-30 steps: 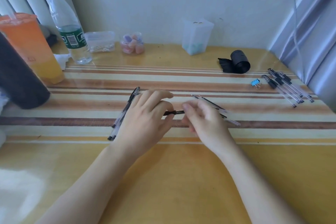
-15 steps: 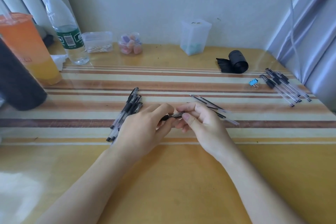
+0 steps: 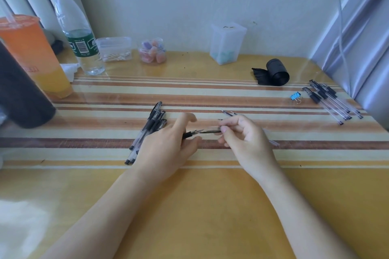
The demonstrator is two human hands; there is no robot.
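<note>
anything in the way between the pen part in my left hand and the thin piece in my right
Nothing visible. The black pen part held by the left hand and the thin piece pinched by the right hand meet end to end above the table.

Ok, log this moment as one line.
pen: held between hands | left hand: grips black end | right hand: pinches other end | nearby: pen pile beside left hand

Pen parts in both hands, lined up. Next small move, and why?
Probably ease the right hand leftward, sliding its thin refill straight into the black pen piece that the left hand grips. The two parts lie end to end in one line, so a short axial push should seat them.
</note>
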